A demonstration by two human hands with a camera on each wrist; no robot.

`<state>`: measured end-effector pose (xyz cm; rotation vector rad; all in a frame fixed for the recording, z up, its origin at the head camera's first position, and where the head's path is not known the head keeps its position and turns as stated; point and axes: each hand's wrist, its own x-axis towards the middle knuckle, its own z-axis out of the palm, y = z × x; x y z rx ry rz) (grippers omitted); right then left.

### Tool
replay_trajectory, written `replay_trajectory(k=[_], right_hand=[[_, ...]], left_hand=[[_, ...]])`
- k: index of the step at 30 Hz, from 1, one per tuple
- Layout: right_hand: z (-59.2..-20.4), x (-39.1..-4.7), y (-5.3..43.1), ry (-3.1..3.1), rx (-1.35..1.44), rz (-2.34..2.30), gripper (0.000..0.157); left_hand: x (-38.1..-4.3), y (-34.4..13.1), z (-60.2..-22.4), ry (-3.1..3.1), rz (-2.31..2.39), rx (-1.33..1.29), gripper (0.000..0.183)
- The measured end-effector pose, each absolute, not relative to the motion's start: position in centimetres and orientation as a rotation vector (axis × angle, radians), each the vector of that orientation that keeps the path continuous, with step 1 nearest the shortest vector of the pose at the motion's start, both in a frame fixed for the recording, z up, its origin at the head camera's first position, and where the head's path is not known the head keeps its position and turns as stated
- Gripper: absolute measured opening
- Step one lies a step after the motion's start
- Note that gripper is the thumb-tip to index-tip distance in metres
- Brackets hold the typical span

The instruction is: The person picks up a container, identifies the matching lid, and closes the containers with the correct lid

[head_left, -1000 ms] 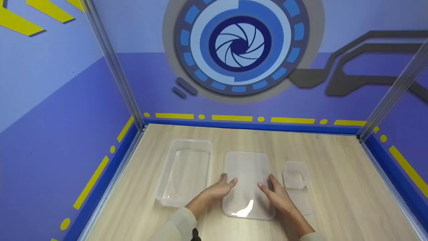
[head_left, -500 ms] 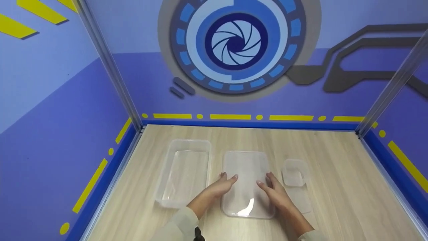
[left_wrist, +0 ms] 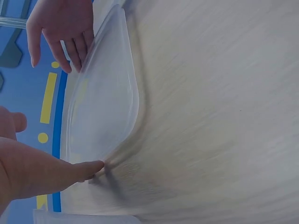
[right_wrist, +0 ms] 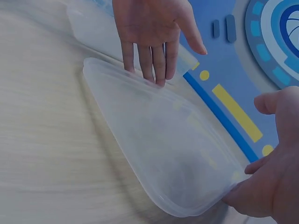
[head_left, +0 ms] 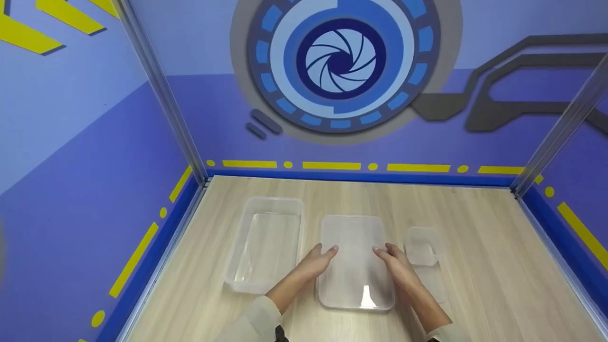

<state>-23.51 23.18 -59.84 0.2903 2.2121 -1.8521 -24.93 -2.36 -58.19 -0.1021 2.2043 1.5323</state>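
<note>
A translucent rectangular plastic lid lies on the table, its long sides running away from me. My left hand is at its left long edge, thumb raised. At the right edge is my right hand, its thumb leaning over the lid. In the right wrist view, the left hand has straight fingers with tips right at the lid's rim. The right hand, seen from the left wrist, likewise extends its fingers against the edge. Neither hand curls round the lid.
A clear rectangular container without a lid stands left of the lid, near my left forearm. To the right are a small square container and a flat translucent square piece. Blue walls and metal posts border the wooden table.
My right hand has turned slightly, its thumb moving forward and its fingers now more hidden. The left hand and the lid stay in place. The head view has shifted a little.
</note>
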Motion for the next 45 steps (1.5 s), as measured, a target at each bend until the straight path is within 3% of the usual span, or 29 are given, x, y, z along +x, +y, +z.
replay_trajectory(k=[7,29,45], right_hand=[[-58.2,-23.4,23.3,2.239,0.316,-1.884,0.089],[-53.5,-23.5,24.5,2.293,0.242,-1.952,0.072],[-51.5,-22.8,24.2,2.407,0.183,-1.913,0.066]], left_hand=[[-24.9,-2.7,-56.9,2.079,1.671,-0.124,0.097],[-26.5,-3.6,-51.8,2.109,1.877,-0.005,0.065],[-26.9,-2.7,-52.0,2.279,1.935,-0.12,0.057]])
